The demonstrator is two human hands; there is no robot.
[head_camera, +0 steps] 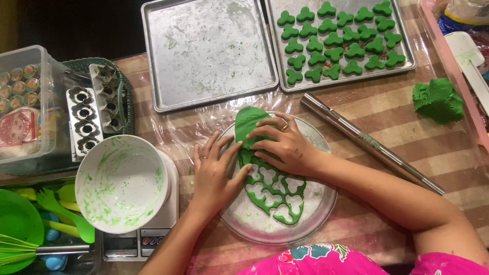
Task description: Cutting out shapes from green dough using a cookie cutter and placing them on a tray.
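The worktop is a striped surface under clear plastic wrap, crowded, with not much free room around the round glass plate near the middle, which I'll use as the landmark. Behind the plate sit two metal trays: the left tray bare with green smears, the right tray filled with green clover-shaped cutouts. A steel rolling pin lies diagonally just right of the plate, and a lump of spare dough sits further right, well apart. Left of the plate, touching its edge area, is a white bowl streaked green on a scale, with cutters in a holder behind that.

On the plate lies the dough sheet, rolled thin and punched full of holes. My guess is it's light, soft and a bit tacky, and that lattice of thin strips looks likely to tear if pulled from one end. The solid uncut part at the far end seems the safest place to grab, gathering inward.

The left hand lies flat, fingers spread, against the sheet's left edge. The right hand is curled over the uncut part, fingertips pressing and folding it, not gripping shut.
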